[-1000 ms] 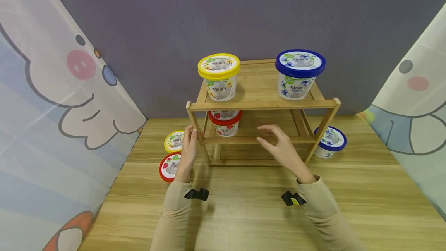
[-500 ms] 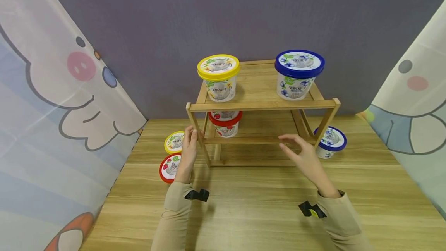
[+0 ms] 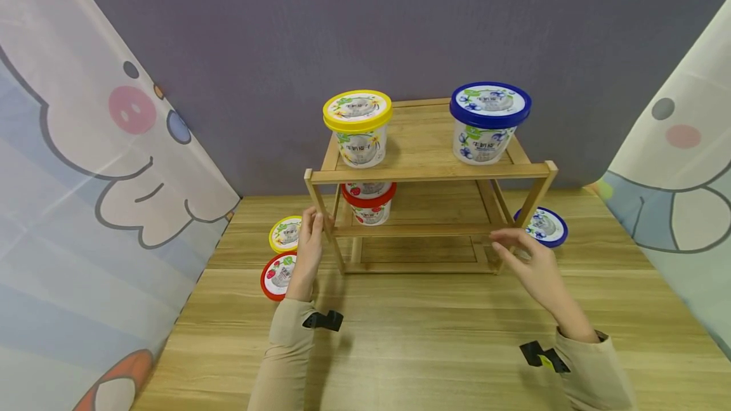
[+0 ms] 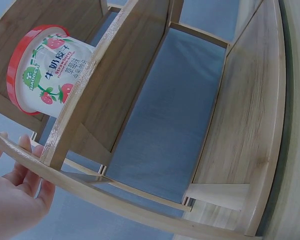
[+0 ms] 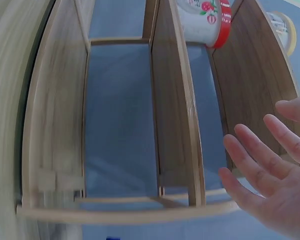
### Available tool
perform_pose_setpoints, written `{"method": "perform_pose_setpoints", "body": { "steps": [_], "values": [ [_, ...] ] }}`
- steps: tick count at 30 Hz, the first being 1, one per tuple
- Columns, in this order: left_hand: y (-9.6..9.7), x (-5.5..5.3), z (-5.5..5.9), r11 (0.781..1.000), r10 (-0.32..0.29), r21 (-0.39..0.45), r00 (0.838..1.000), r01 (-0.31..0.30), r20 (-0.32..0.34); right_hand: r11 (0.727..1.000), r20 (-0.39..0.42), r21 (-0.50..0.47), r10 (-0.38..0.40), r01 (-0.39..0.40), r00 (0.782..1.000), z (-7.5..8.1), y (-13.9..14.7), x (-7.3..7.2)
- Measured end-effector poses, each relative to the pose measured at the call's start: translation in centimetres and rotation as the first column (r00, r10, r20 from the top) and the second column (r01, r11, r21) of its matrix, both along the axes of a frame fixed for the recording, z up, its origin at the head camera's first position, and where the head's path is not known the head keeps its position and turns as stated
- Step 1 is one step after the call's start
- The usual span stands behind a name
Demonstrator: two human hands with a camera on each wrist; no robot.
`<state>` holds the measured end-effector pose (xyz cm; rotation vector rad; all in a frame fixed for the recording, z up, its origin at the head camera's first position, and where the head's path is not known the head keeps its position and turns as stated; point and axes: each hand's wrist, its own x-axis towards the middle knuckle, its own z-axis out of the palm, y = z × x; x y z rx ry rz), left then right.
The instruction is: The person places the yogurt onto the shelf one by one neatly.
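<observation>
A three-tier wooden rack (image 3: 431,173) stands on the table. My left hand (image 3: 310,243) grips its left front post, fingers curled at the post (image 4: 115,207) in the left wrist view. My right hand (image 3: 533,265) is beside the right front post, thumb and fingers spread with nothing between them; the right wrist view shows its fingers (image 5: 262,162) apart. On the top shelf stand a yellow-lidded tub (image 3: 361,129) at left and a blue-lidded tub (image 3: 485,125) at right. A red-lidded strawberry tub (image 4: 55,75) sits on the middle shelf at left, its top partly hidden in the head view.
Left of the rack, another yellow-lidded tub (image 3: 283,233) and another red-lidded tub (image 3: 278,276) stand on the wooden table (image 3: 422,341). To its right is another blue-lidded tub (image 3: 545,227), partly covered by my right hand. A grey wall (image 3: 285,49) rises behind.
My right hand has moved rightward from in front of the middle shelf to the right front post, overlapping the blue-lidded tub on the table. The left hand has stayed at the left post.
</observation>
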<state>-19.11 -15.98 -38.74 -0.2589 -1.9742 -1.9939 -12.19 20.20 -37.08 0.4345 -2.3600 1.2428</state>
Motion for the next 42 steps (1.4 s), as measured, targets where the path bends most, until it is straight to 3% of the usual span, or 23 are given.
{"method": "perform_pose_setpoints", "body": {
  "steps": [9,14,21,29,42],
  "values": [
    [0.2,0.4,0.9,1.0,-0.003,0.007,0.998,0.002,0.055,0.998,0.069,0.055,-0.027,0.023,0.997,-0.4,3.1,0.9],
    [0.4,0.7,1.3,1.0,-0.002,0.006,1.0,0.002,0.024,0.995,0.07,0.085,-0.052,0.045,0.996,-0.7,4.7,0.9],
    [0.0,0.0,-0.1,1.0,-0.011,0.025,0.999,0.012,-0.036,0.985,0.066,0.15,-0.092,0.081,0.994,-1.3,6.3,0.2],
    [0.0,-0.1,0.0,1.0,-0.007,0.016,1.0,0.007,-0.026,0.959,0.091,0.257,-0.144,0.117,0.985,-2.0,7.8,-1.0],
    [0.1,0.1,0.4,0.999,-0.019,0.039,1.0,0.019,-0.008,0.938,0.058,0.334,-0.122,0.096,0.991,-2.7,9.5,-2.8]
  ]
}}
